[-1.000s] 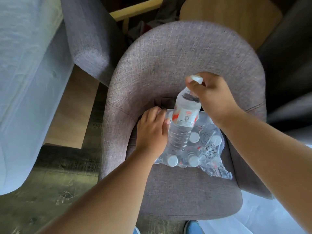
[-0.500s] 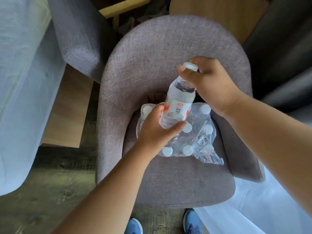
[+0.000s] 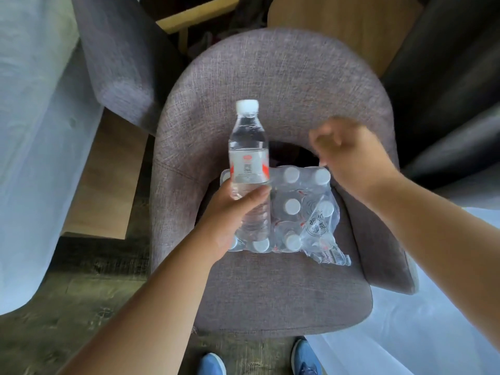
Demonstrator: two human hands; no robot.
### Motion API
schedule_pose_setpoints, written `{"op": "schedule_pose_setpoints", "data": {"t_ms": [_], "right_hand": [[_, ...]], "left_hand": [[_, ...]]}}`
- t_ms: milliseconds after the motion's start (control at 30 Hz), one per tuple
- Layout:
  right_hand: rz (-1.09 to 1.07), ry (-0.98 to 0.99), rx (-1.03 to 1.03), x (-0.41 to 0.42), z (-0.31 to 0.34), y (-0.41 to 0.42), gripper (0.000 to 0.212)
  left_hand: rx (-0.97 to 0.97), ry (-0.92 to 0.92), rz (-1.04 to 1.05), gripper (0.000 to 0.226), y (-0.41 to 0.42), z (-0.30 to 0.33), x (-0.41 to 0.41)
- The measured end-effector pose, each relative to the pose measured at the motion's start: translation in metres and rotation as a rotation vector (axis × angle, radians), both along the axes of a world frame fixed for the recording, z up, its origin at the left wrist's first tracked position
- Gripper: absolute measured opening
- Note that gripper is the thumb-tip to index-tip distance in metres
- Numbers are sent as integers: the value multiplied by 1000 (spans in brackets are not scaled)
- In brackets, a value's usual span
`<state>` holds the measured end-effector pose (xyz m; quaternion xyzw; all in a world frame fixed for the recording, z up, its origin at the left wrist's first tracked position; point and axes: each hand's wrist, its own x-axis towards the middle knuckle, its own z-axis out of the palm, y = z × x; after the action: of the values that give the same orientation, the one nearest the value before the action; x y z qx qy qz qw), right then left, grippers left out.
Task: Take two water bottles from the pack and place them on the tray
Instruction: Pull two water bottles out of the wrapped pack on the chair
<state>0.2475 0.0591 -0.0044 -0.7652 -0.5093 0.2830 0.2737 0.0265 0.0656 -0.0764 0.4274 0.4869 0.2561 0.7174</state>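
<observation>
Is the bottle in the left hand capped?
Capped: the bottle, gripped upright by the left hand, has a white cap on its neck.

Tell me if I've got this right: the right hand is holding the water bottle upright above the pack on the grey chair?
Not quite. The head view shows the left hand holding the water bottle upright above the pack on the grey chair; the right hand is empty.
</observation>
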Motion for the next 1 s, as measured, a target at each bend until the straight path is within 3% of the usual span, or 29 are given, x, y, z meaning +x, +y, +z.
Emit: {"op": "schedule_pose_setpoints", "data": {"t_ms": [67,133,200,267,433,567,667,767,933,1000], "right_hand": [[207,-231,-203,-7,-14,-14,25],[413,-451,-344,-20,-31,-29,31],[541,-696,-354,-32,-52,-42,43],[508,-789,-348,-41,-69,-47,46],[310,-705,-261,-56,-88,-47,31],[332,-626,-202,-47,-85,-46,29],[335,-585,-70,-37,-62,-53,27],[289,-508,67,-27,-29,-71,22],[277,-286,153,-18,45,-77,22],[261,-155,152,-9,56,-54,32]], "left_hand": [[-41,-29,56,38,0,-2,-3],[-87,-50,92,36,1,-3,-3],[-119,-55,80,37,2,-1,-2],[-120,-31,33,39,3,-1,-2],[-73,45,-43,25,2,-2,0],[-72,20,-23,35,0,-2,-1],[-73,17,-19,23,0,-3,-2],[-82,23,-28,26,0,-5,-3],[-71,55,5,29,-3,-4,1],[-58,81,10,25,-5,-6,2]]}}
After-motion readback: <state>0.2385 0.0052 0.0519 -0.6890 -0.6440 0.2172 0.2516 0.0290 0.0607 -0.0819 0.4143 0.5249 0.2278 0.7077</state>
